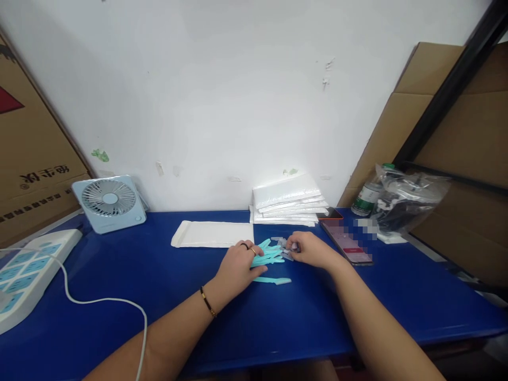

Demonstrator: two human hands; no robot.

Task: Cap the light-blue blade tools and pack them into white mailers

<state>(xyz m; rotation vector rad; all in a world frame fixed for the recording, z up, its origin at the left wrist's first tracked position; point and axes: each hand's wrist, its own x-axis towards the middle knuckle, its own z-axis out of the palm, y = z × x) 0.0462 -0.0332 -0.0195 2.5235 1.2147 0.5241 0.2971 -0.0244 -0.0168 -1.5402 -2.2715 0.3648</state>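
Turquoise eyebrow razors (pixel 270 256) lie in a loose pile on the blue table. My left hand (pixel 239 264) rests at the pile's left side, thumb and index finger apart, fingertips touching the handles. A single eyebrow razor (pixel 273 281) lies nearer to me, its handle end partly hidden by that hand. To the right of the pile are several small translucent caps (pixel 286 255). My right hand (pixel 307 248) is closed in a pinch among them, on what appears to be a cap; the fingers hide part of it.
A white padded envelope (pixel 216 234) lies behind my left hand, and a stack of them (pixel 288 198) sits against the wall. A phone (pixel 347 243), a bottle (pixel 367 198) and a plastic bag (pixel 405 203) are right. Left are a fan (pixel 111 203), power strip (pixel 35 272) and white cable (pixel 107 300).
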